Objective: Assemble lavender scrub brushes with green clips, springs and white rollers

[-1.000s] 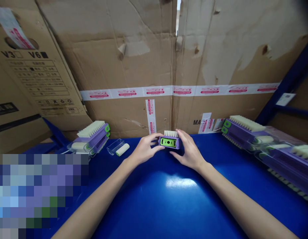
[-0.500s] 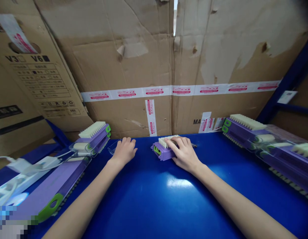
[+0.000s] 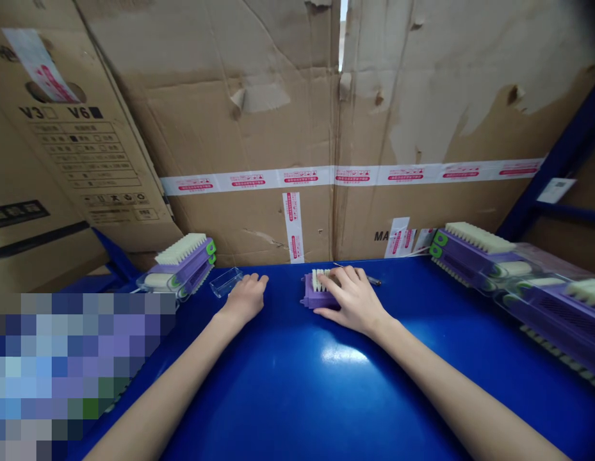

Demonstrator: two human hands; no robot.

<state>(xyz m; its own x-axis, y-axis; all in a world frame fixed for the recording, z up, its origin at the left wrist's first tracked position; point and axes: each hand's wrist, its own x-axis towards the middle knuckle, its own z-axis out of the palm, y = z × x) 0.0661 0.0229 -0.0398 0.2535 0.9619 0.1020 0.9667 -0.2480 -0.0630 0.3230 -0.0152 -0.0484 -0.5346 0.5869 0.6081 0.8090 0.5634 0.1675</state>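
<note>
A small purple brush (image 3: 312, 296) with cream bristles facing up lies on the blue table (image 3: 297, 384) near its back edge. My right hand (image 3: 352, 301) lies on top of it, fingers wrapped over the bristles and the right end. To the left, my left hand (image 3: 246, 298) rests knuckles up on the table with its fingers curled under. It sits just right of a clear plastic tray (image 3: 225, 281). What the fingers cover is hidden; a small white roller lay at that spot a moment earlier.
Purple brushes with cream bristles and green ends are stacked at the back left (image 3: 184, 259) and along the right side (image 3: 474, 253). Taped cardboard boxes (image 3: 297, 128) wall off the back. A thin metal rod (image 3: 371, 279) lies behind my right hand. The lower left is blurred out.
Both hands held the brush on edge with its green face towards me. My right hand has laid it down bristles up, and my left hand has let go and moved left onto the white roller.
</note>
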